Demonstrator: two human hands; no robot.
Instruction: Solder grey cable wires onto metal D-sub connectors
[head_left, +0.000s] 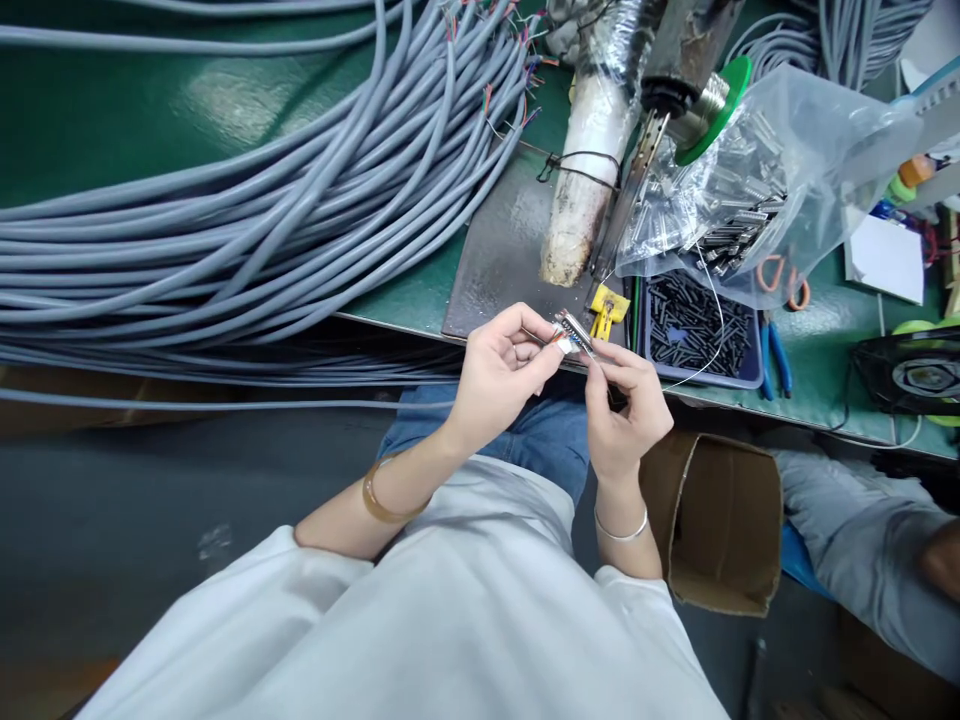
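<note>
Visibly, in the head view, the left hand [499, 378] is clamped on a small metal connector [575, 333] with short coloured wires, held at the tabletop's [821, 375] front edge. The right hand [628, 408], fingertips pinched on a thin wire [722, 325], meets the connector's other end. Just beyond lies a yellow piece [609, 308]; a blue tray [739, 381] of black parts stands to the right, grey cables [300, 225] to the left.
</note>
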